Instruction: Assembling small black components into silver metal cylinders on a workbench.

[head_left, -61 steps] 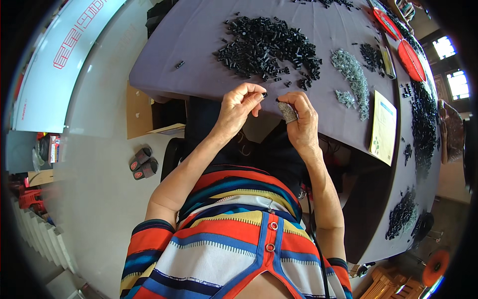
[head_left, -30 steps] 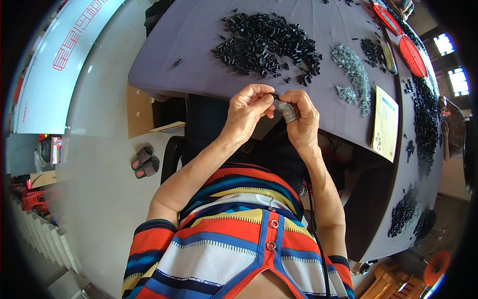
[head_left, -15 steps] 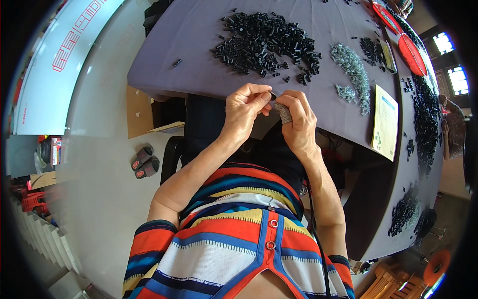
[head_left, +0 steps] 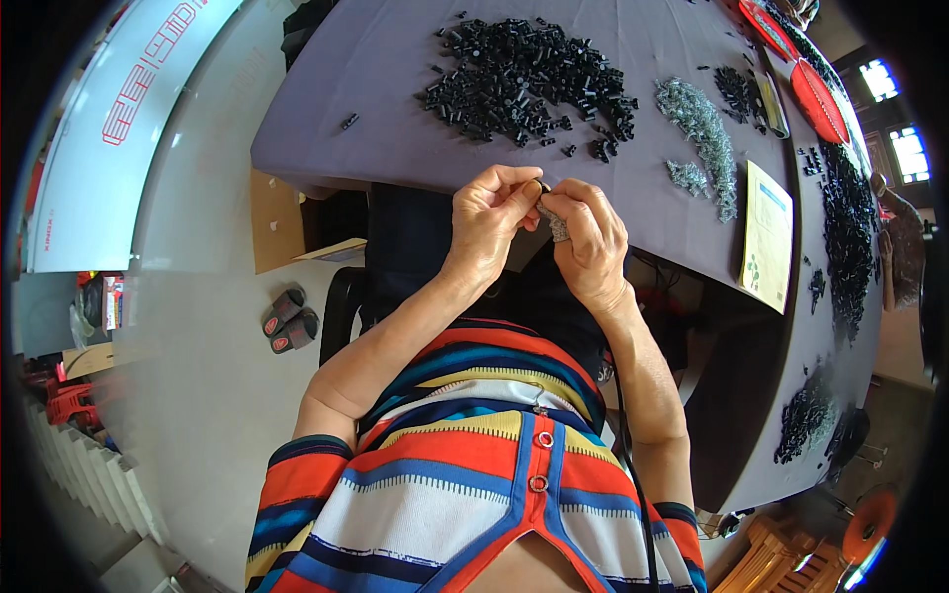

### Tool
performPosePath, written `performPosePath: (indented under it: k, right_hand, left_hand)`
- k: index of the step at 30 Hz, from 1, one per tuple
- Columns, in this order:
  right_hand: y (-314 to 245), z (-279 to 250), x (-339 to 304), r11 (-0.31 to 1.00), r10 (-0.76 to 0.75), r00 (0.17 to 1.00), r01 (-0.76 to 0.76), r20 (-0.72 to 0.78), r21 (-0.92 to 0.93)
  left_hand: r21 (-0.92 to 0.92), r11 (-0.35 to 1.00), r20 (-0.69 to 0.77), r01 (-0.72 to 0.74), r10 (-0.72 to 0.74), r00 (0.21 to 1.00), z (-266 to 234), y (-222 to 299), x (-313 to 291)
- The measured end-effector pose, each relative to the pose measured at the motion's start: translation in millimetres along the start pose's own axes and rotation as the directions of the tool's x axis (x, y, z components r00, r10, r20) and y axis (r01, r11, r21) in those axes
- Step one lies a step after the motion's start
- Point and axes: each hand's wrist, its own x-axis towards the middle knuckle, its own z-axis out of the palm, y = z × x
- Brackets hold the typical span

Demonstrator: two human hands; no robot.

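The person is pressing a small black part, pinched in the curled left hand (head_left: 491,212), against a grey piece (head_left: 557,225) gripped by the closed right hand (head_left: 591,239) at the table (head_left: 395,148) edge, which likely calls next for careful alignment.

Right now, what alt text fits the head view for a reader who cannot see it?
Two bare hands, left hand and right hand, meet at the edge of a purple-grey table, pinching a small grey part. Beyond them lie a pile of black parts and a heap of grey parts.
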Motion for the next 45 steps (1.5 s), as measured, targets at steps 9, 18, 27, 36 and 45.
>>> performPosePath:
  k: [9,18,27,36,45]
  right_hand:
    - [-1,0,-2,0.862,0.352,0.934,-0.346,0.054,0.371]
    - [6,-10,2,0.766,0.358,0.890,-0.452,0.281,0.457]
    - [10,-4,-1,0.706,0.339,0.895,-0.446,0.290,0.551]
    - [13,-7,-2,0.684,0.377,0.863,-0.504,0.336,0.526]
    - [10,-4,-7,0.600,0.416,0.839,-0.542,0.349,0.588]
  left_hand:
    - [-0.065,0.996,0.034,0.057,-0.055,0.998,-2,7,3]
    - [-0.033,0.984,0.140,0.175,-0.169,0.976,0,14,1]
    - [-0.077,0.970,0.197,0.232,-0.214,0.957,-6,8,-1]
    - [-0.189,0.895,0.195,0.405,-0.369,0.908,-10,3,1]
    - [-0.272,0.861,0.161,0.429,-0.399,0.903,-10,3,0]
